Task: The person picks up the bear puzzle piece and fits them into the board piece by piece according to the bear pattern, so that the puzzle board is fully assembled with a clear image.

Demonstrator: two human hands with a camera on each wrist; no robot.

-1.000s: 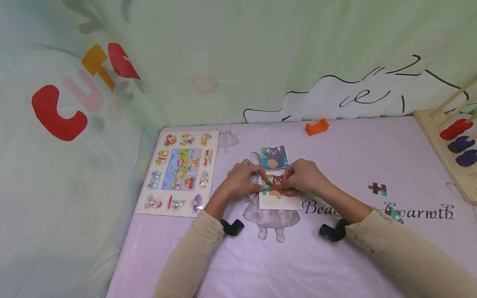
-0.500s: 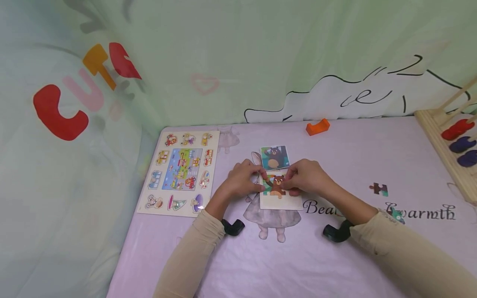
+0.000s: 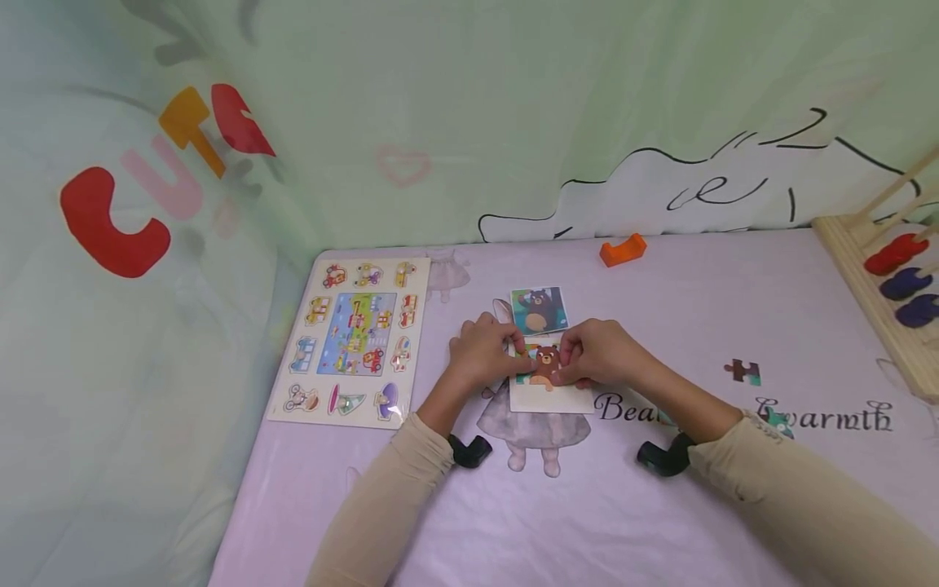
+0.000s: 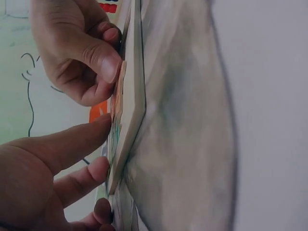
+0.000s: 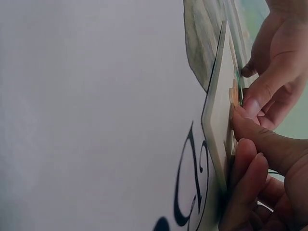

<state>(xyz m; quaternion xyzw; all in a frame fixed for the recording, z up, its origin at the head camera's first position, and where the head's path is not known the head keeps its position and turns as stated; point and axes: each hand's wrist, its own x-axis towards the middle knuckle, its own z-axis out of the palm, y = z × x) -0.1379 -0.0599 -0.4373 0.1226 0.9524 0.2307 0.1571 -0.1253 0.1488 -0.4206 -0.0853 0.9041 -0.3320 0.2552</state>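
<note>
In the head view, a small white puzzle board [image 3: 550, 401] lies at the middle of the table, its upper part covered by joined brown-bear puzzle pieces [image 3: 545, 359]. My left hand [image 3: 480, 352] is at the board's left side; its outstretched thumb presses on the bear pieces while its fingers reach the upper left edge. From the right, my right hand [image 3: 603, 352] pinches a puzzle piece at the bear's right side between thumb and curled forefinger. That piece is mostly hidden by the fingers. Both thumbs meet close together on the pieces in the right wrist view.
A bear picture card [image 3: 540, 310] lies just above the board. Loose puzzle pieces [image 3: 744, 372] lie to the right, one partly beside the right sleeve. A vehicle peg puzzle [image 3: 352, 342] stands left, an orange block [image 3: 623, 249] at the back, a wooden bead frame [image 3: 873, 302] far right.
My left thumb has slid right, onto the bear's face and arm. My right hand has shifted slightly, its thumb now lower on the bear. The board stays in place.
</note>
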